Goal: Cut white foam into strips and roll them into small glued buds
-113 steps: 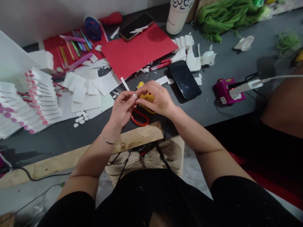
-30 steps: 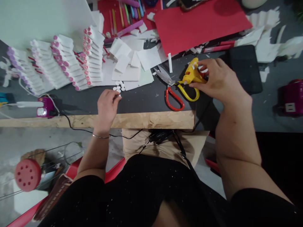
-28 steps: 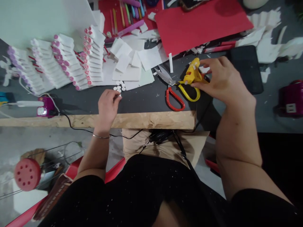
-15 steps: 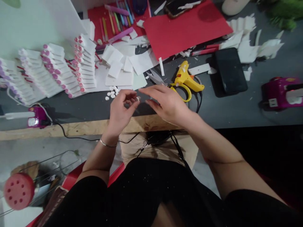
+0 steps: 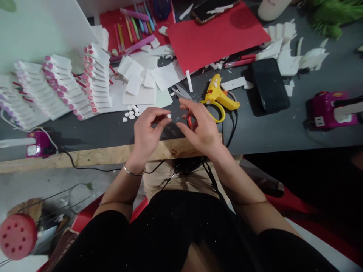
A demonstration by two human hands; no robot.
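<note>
Between the thumb and fingertips of my left hand (image 5: 148,127) is a small white piece (image 5: 168,116), too small to make out clearly. My right hand (image 5: 203,128) faces it from the right, fingers apart and holding nothing. Just beyond the right hand lie scissors with a yellow handle (image 5: 220,118), partly hidden by that hand. A yellow glue gun (image 5: 217,92) rests against them. Several small white discs (image 5: 131,113) lie on the dark table left of my left hand, near a stack of white paper squares (image 5: 133,85).
Rows of white rolled pieces with pink and purple tips (image 5: 95,81) stand at the left. A red sheet (image 5: 212,36), markers (image 5: 138,22) and paper scraps lie at the back. A black phone-like slab (image 5: 270,85) and a purple device (image 5: 331,109) are at right.
My right hand has drawn back slightly from the left and its fingers have spread. The left hand keeps its pinch on the white piece. The whole view has shifted a little.
</note>
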